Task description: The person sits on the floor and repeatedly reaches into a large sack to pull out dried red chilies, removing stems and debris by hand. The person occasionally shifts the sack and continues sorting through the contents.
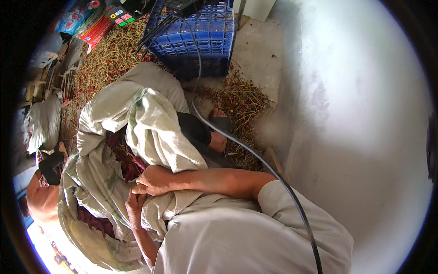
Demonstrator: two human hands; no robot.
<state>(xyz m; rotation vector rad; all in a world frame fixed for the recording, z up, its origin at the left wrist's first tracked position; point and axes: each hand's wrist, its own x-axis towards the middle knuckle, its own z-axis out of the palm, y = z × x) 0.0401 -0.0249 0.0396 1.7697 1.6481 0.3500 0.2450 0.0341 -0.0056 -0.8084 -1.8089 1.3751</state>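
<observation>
My right hand (155,179) and my left hand (135,201) meet over the mouth of a large off-white woven sack (160,133). The fingers of both are bent and touch each other; what they pinch between them is too small or hidden to tell. Dark red dried chilli peppers (119,150) fill the open folds of the sack. One brighter red pepper (139,163) lies against the knuckles of my right hand; I cannot tell whether it is gripped. The sack lies across my lap, its cloth folded back around the peppers. More dark red peppers (95,221) show in a lower fold.
A blue plastic crate (195,44) stands ahead, carrying a black device (184,7). A black cable (253,150) crosses the view. Chilli stems (246,102) litter the floor by my sandalled foot (219,120). A pale wall (359,102) rises on the right; another person (44,198) is at left.
</observation>
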